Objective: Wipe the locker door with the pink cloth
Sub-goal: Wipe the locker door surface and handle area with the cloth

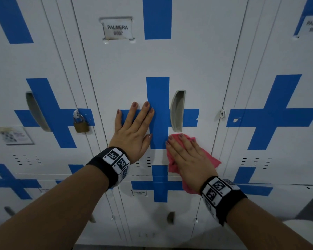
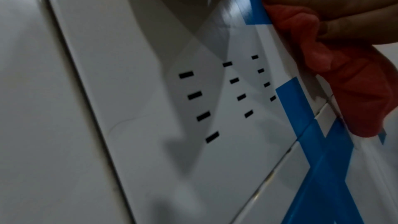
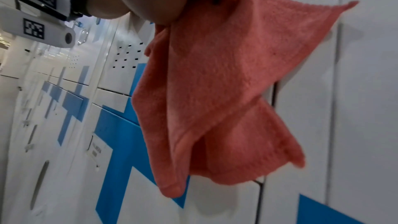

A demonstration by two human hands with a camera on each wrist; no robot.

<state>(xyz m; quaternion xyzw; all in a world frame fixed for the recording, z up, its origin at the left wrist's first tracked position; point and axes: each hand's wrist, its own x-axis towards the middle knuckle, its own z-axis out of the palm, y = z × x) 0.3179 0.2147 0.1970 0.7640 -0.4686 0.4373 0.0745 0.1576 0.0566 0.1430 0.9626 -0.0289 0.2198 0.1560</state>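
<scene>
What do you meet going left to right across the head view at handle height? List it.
Grey recessed handle of the left locker → brass padlock → left hand flat on the locker door → that door's recessed handle → empty lock hasp.

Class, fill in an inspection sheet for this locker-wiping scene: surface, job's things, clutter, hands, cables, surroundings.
Surface: white locker door with blue cross, closed.
Job's things: pink cloth pressed on the door below the recessed handle.
Clutter: nothing seen.
Hands: left hand flat on the door, holding nothing; right hand flat on the cloth.
Cables: nothing seen.
Surroundings: neighbouring lockers; brass padlock on the left one; name label above.
</scene>
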